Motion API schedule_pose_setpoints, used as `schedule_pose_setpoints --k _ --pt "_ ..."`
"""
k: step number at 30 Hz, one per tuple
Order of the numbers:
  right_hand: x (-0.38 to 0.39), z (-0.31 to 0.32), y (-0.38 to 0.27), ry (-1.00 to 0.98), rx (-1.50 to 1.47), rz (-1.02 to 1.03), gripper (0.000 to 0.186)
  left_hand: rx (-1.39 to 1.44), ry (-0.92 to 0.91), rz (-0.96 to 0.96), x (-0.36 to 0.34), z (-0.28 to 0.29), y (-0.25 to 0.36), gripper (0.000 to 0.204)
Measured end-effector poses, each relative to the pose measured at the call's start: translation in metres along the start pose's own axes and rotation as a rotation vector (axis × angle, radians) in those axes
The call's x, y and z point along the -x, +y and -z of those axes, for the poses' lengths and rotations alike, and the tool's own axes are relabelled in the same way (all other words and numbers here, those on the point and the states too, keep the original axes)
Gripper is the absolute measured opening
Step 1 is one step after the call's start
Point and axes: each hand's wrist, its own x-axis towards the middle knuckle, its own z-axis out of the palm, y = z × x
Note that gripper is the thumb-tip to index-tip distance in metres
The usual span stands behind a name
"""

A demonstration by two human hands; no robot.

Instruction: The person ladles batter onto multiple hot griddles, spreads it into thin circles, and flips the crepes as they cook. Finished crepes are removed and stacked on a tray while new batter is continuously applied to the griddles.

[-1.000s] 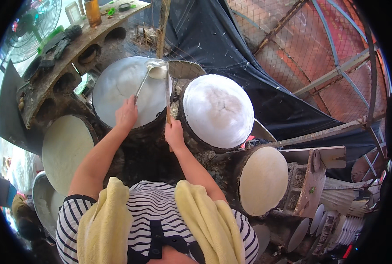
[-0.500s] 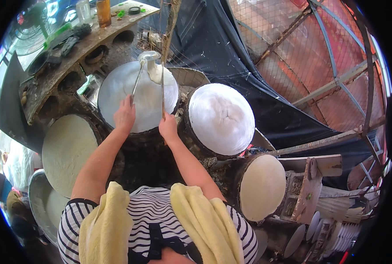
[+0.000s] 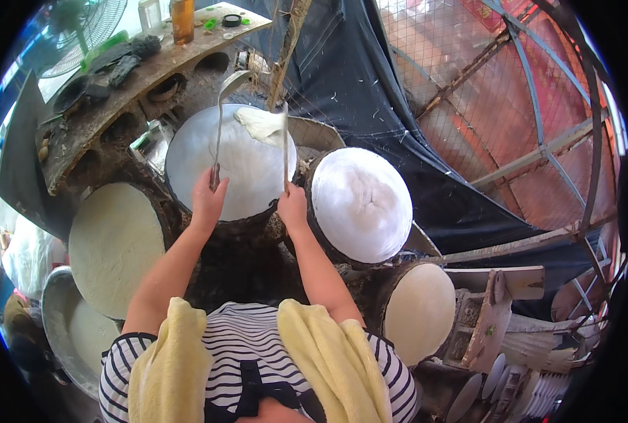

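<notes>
My left hand (image 3: 207,202) is closed round the handle of a long metal ladle (image 3: 219,134). The ladle's bowl is raised just past the far rim of a round flat griddle (image 3: 222,180). A pale pool of batter (image 3: 261,125) lies on the far right part of that griddle. A thin upright stick (image 3: 285,151) is gripped in my right hand (image 3: 292,206), near the griddle's right edge. Its upper end, light and slightly blurred, reaches beside the batter. The exact form of that end cannot be made out.
A second griddle (image 3: 362,204) with a whitish surface stands to the right. Round pale sheets cover a griddle (image 3: 117,250) at left and another (image 3: 420,314) at lower right. A basin (image 3: 59,317) holds pale liquid. Bottles (image 3: 183,21) stand on the ledge behind; black sheeting (image 3: 356,77) hangs beyond.
The ladle has lifted away from the griddle, and its stream of batter has become a pool. My right hand and the stick have shifted slightly right. The view has moved a little.
</notes>
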Motion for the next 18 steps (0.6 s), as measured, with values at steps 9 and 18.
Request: schedule_pose_setpoints --k 9,18 --pt "-0.036 -0.021 -0.016 -0.141 -0.043 0.018 0.032 0.399 -0.087 0.373 0.048 0.013 0.032 0.029" --pt "-0.047 -0.057 0.008 -0.165 0.104 0.089 0.034 0.476 -0.085 0.427 0.069 0.021 0.029 0.029"
